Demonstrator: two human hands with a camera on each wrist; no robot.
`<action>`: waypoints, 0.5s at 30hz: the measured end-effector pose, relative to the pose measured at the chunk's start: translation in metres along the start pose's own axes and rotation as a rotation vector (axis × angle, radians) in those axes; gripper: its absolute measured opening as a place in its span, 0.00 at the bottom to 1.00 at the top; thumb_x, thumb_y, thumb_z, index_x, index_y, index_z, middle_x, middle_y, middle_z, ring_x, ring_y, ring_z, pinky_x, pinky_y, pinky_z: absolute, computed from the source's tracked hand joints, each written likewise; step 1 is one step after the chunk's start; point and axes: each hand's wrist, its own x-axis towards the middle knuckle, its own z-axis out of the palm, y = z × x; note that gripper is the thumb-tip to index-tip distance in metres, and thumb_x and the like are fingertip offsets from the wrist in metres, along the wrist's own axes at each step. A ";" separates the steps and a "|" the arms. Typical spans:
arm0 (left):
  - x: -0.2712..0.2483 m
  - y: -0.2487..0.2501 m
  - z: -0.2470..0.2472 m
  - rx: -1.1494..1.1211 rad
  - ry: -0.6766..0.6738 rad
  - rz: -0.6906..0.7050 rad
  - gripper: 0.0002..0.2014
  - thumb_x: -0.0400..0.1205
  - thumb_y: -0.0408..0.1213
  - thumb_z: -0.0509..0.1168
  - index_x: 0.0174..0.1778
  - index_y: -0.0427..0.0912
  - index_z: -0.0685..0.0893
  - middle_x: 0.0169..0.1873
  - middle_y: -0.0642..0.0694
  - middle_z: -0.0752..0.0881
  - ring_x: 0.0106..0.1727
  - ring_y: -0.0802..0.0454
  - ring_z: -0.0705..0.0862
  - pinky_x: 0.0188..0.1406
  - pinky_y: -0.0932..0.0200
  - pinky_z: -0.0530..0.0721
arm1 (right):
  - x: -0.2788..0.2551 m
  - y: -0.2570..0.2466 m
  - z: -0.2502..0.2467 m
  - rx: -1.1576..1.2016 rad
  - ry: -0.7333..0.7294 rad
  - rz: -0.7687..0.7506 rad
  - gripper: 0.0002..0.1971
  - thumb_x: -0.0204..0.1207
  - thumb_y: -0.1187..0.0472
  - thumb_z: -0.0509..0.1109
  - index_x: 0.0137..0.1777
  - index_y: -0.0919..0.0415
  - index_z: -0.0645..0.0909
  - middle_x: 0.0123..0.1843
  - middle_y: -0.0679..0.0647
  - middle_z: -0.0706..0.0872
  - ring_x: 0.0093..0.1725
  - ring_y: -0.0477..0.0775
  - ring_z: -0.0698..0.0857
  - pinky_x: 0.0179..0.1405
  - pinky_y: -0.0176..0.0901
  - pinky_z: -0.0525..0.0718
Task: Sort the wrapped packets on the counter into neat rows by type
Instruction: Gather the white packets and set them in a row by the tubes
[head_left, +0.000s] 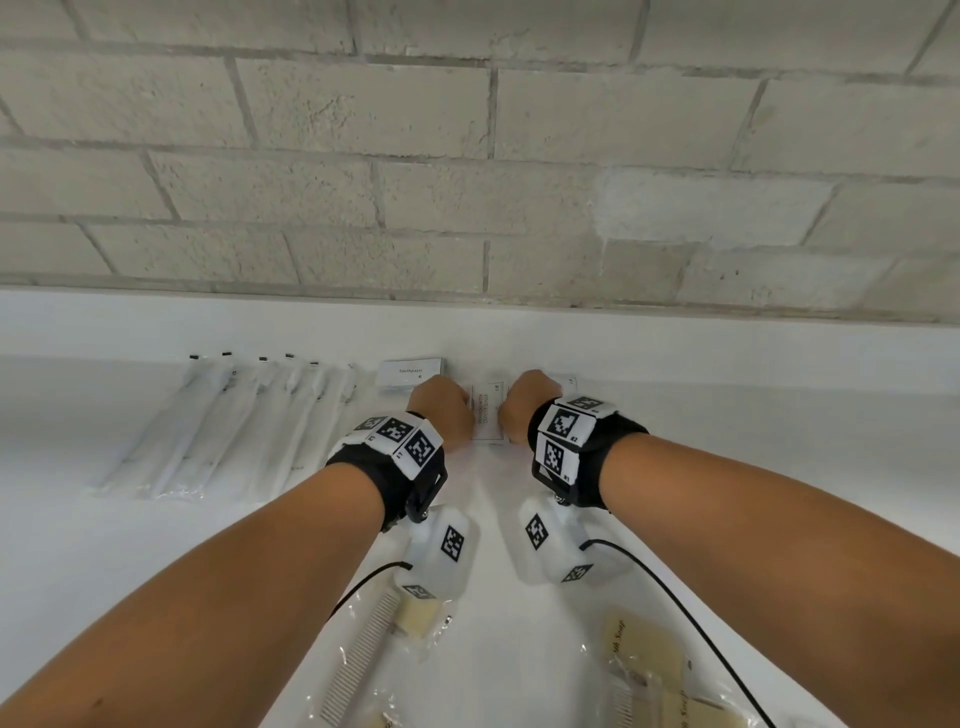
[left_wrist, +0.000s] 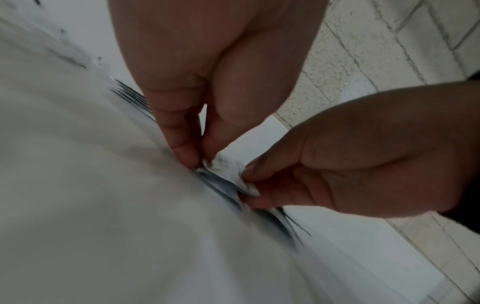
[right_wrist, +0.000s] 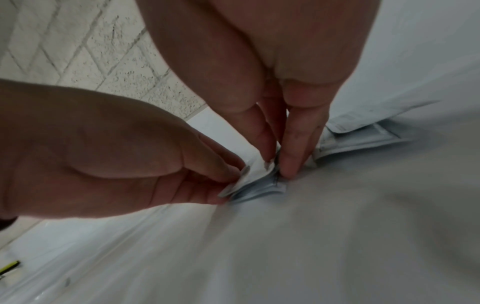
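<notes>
A small flat white packet (head_left: 487, 410) with printed text lies near the back of the white counter (head_left: 727, 405), between my two hands. My left hand (head_left: 441, 410) pinches its left edge with thumb and finger, which shows close up in the left wrist view, where the left hand (left_wrist: 200, 160) grips the crumpled packet (left_wrist: 226, 169). My right hand (head_left: 530, 402) pinches the other edge. In the right wrist view the right hand (right_wrist: 278, 166) nips the packet (right_wrist: 259, 185) against the counter. More flat packets (right_wrist: 358, 135) lie just beyond it.
A row of several long wrapped toothbrushes (head_left: 234, 426) lies at the left, and a white toothpaste box (head_left: 410, 374) sits beside my left hand. Wrapped combs (head_left: 363, 660) and soap packets (head_left: 644, 670) lie near the front edge. A block wall (head_left: 467, 156) rises behind the counter.
</notes>
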 end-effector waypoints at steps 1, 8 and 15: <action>0.002 0.002 0.000 0.015 0.016 0.007 0.14 0.83 0.29 0.56 0.54 0.25 0.85 0.56 0.31 0.86 0.61 0.36 0.84 0.58 0.51 0.82 | 0.000 -0.003 -0.003 0.050 -0.048 0.026 0.14 0.84 0.62 0.58 0.66 0.65 0.77 0.71 0.60 0.79 0.71 0.59 0.78 0.59 0.40 0.80; 0.015 0.000 0.004 0.090 0.104 0.056 0.15 0.84 0.32 0.55 0.48 0.31 0.87 0.52 0.34 0.88 0.57 0.38 0.85 0.53 0.52 0.82 | 0.017 -0.010 -0.009 0.005 0.098 -0.138 0.21 0.83 0.64 0.60 0.28 0.61 0.62 0.66 0.60 0.84 0.67 0.58 0.83 0.64 0.42 0.79; 0.013 -0.002 0.003 0.053 0.154 0.114 0.15 0.85 0.33 0.54 0.48 0.31 0.86 0.50 0.34 0.88 0.55 0.38 0.85 0.53 0.52 0.79 | 0.030 -0.002 -0.005 -0.133 0.103 -0.201 0.07 0.81 0.66 0.62 0.47 0.67 0.81 0.63 0.61 0.85 0.64 0.59 0.84 0.64 0.43 0.81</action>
